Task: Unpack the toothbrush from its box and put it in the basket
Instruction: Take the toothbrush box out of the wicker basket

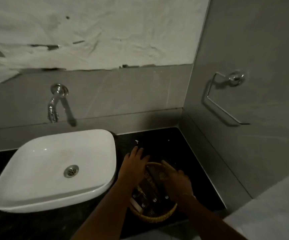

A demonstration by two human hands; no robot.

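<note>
Head view of a dark desk set in a wall corner, with a white basin standing on its left part. A woven basket sits at the desk's front edge, just right of the basin, and holds several long dark boxes lying side by side, their near ends turned toward the front edge; which of them carries the toothbrush cannot be told, and no loose toothbrush shows. The left hand lies over the basket's left rim, palm down, its fingers spread and reaching past the far rim toward the back of the desk — an open grip, clamped on nothing. The right hand is lowered over the basket's right side with its fingers curled against the boxes; whether this grip has closed on a box cannot be told in the dim light. Both forearms enter from the front edge and meet over the basket. A chrome tap projects from the rear wall above the basin, and a chrome towel ring hangs on the right-hand wall — both well apart from the hands.
</note>
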